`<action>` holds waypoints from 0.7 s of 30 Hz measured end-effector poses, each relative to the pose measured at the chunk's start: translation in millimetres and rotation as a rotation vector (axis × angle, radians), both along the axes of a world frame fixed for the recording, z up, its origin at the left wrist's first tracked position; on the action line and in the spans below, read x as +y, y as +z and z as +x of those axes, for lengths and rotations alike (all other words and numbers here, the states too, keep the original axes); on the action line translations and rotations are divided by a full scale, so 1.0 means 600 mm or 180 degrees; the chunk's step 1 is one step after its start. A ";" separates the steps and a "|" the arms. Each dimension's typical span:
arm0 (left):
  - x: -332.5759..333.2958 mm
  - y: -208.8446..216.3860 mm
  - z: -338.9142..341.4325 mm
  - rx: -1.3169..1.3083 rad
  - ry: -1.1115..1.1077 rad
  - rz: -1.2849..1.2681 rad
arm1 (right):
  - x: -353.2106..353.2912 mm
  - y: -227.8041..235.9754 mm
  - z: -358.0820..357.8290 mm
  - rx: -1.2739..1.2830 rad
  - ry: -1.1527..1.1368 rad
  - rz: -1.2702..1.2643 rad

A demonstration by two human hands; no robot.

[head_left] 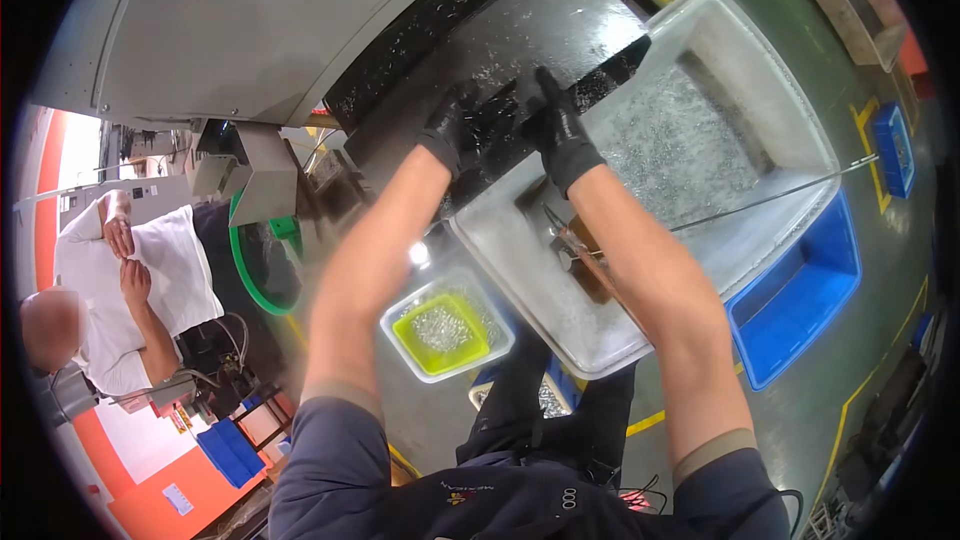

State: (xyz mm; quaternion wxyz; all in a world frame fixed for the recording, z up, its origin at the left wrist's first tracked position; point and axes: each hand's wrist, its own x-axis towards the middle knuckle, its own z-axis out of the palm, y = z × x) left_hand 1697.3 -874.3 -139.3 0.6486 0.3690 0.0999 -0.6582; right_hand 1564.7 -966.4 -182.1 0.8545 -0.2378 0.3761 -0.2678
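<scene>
Both my hands wear black gloves and reach up to a dark, wet metal chute [560, 25] that slopes out of a grey machine [250, 20]. My left hand [447, 123] presses its fingers on the chute's lower edge. Close beside it, my right hand [556, 123] grips the same dark edge with curled fingers. Just below the chute sits a large translucent white bin [790, 130] holding a layer of small shiny metal parts [680, 140]. A thin metal rod [770, 198] lies across the bin.
A blue crate [800, 300] sits under the white bin. A smaller clear tub with a yellow-green insert [445, 330] of small parts stands lower left. A person in a white shirt [150, 280] stands at the left. Yellow floor lines [870, 380] run on the green floor.
</scene>
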 end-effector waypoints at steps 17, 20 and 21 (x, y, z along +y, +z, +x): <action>0.143 0.154 0.141 -0.3614 0.0734 -0.1415 | -0.052 0.216 0.184 -0.1330 0.1113 -0.1723; 0.164 0.173 0.253 -0.4332 0.0420 -0.1202 | -0.036 0.195 0.146 -0.0051 0.1490 -0.4060; 0.161 0.181 0.252 -0.3921 0.0282 -0.1072 | -0.047 0.159 0.082 0.0243 0.0665 -0.6460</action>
